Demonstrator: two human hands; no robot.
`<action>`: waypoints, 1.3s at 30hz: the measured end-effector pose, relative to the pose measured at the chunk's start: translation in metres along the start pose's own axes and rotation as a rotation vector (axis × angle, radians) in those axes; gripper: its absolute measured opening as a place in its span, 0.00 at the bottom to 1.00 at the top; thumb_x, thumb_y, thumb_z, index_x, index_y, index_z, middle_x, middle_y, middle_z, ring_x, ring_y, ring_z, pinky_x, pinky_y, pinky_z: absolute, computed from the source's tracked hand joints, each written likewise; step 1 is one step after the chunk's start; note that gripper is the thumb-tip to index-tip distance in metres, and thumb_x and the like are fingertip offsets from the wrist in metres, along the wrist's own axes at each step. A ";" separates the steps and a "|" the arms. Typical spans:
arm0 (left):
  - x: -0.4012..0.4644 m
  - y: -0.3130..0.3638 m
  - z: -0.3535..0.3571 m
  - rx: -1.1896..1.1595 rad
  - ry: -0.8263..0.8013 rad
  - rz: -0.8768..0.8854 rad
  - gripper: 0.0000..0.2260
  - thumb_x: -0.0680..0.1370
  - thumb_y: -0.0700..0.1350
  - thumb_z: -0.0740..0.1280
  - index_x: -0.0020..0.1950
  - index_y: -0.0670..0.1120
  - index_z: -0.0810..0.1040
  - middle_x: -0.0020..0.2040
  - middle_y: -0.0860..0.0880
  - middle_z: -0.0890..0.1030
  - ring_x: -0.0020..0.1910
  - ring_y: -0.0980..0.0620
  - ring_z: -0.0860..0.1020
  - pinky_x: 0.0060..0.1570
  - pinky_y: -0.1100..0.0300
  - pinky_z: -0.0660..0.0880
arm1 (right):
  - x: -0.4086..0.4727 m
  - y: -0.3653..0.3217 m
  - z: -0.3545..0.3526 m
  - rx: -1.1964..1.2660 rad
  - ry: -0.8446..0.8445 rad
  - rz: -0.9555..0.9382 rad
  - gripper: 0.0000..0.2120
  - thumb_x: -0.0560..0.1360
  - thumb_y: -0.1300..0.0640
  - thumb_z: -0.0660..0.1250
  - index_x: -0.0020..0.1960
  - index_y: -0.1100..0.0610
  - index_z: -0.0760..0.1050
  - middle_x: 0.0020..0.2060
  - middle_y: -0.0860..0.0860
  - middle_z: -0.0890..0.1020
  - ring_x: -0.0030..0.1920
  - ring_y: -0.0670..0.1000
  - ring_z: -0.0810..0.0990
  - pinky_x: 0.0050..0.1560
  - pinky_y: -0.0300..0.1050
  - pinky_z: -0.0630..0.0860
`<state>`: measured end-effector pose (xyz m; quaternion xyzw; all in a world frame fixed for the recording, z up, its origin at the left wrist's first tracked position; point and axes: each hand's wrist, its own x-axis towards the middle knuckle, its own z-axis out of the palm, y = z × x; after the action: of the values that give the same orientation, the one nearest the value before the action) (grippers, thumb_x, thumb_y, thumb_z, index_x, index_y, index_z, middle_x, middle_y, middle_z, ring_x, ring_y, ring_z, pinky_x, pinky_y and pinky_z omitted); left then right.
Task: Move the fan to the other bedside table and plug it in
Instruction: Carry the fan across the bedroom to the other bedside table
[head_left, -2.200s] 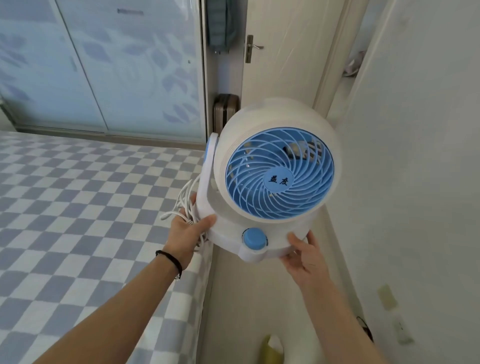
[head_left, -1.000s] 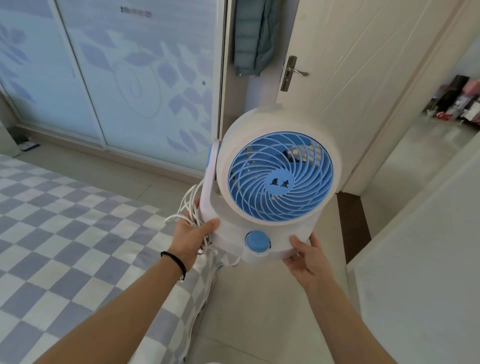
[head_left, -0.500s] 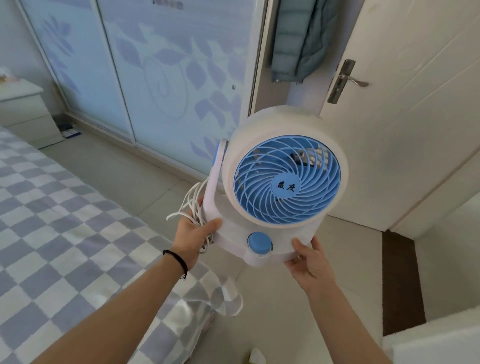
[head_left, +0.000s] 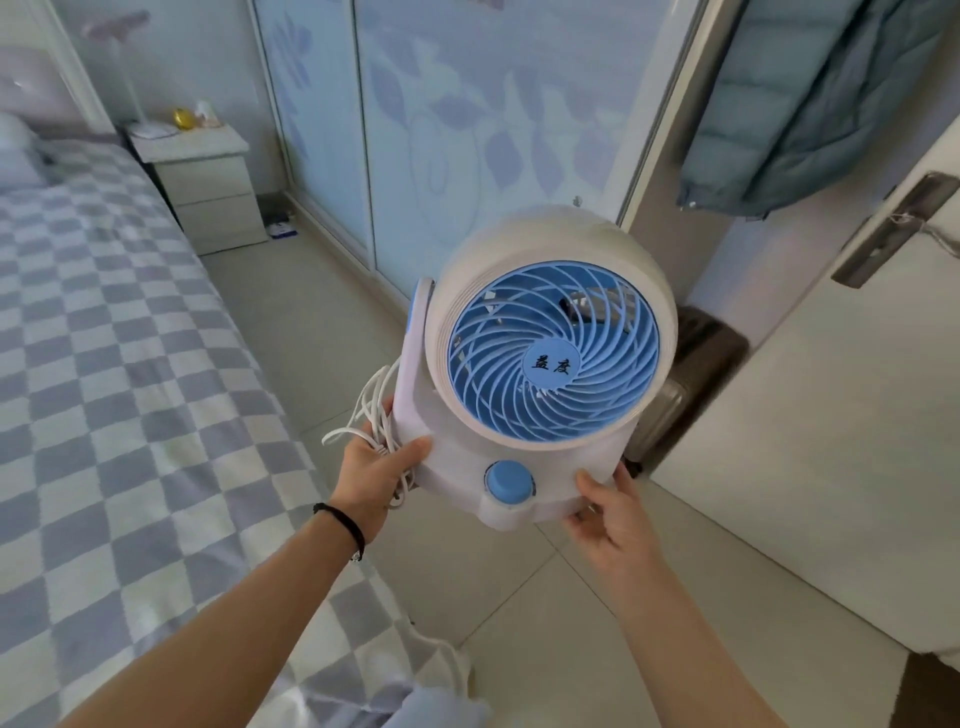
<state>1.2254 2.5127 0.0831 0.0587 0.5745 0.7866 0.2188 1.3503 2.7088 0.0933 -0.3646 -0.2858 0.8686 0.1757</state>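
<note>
I hold a white fan (head_left: 550, 358) with a blue grille and a blue knob upright in the air, over the floor at the foot of the bed. My left hand (head_left: 376, 467) grips the left side of its base together with the bundled white cord (head_left: 371, 410). My right hand (head_left: 605, 501) grips the base's lower right edge. A white bedside table (head_left: 208, 182) with two drawers stands at the far left, beside the head of the bed, with small items on top. The plug is hidden in the cord bundle.
A bed with a checked blue-and-white cover (head_left: 104, 389) fills the left. Sliding wardrobe doors (head_left: 441, 130) run along the back. A jacket (head_left: 810, 104) hangs near the white door (head_left: 831, 415) at right. A dark suitcase (head_left: 696, 374) stands behind the fan. Tiled floor (head_left: 291, 296) leads to the bedside table.
The view has swung left around the foot of the bed. The far bedside table and the bed's head have come into sight. Both hands keep the same hold on the fan.
</note>
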 end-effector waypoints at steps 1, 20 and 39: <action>0.012 0.001 0.000 -0.004 0.015 0.004 0.27 0.63 0.40 0.72 0.61 0.52 0.73 0.47 0.50 0.83 0.44 0.50 0.81 0.40 0.52 0.80 | 0.013 -0.003 0.008 -0.009 -0.017 0.011 0.29 0.71 0.73 0.64 0.69 0.54 0.69 0.51 0.55 0.81 0.50 0.55 0.79 0.38 0.49 0.82; 0.274 0.062 -0.026 -0.091 0.269 0.100 0.23 0.64 0.37 0.69 0.57 0.52 0.74 0.42 0.52 0.83 0.38 0.55 0.82 0.33 0.59 0.79 | 0.277 -0.049 0.216 -0.231 -0.173 0.168 0.26 0.73 0.71 0.64 0.66 0.52 0.69 0.52 0.56 0.79 0.49 0.55 0.79 0.43 0.53 0.80; 0.499 0.107 -0.061 -0.125 0.577 0.182 0.20 0.66 0.35 0.71 0.53 0.54 0.76 0.41 0.53 0.85 0.40 0.52 0.82 0.36 0.57 0.81 | 0.507 -0.066 0.414 -0.419 -0.361 0.349 0.29 0.73 0.72 0.63 0.70 0.54 0.66 0.63 0.61 0.76 0.51 0.58 0.78 0.59 0.60 0.74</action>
<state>0.7271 2.6387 0.0826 -0.1295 0.5556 0.8210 -0.0217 0.7119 2.8676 0.1009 -0.2767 -0.4180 0.8585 -0.1083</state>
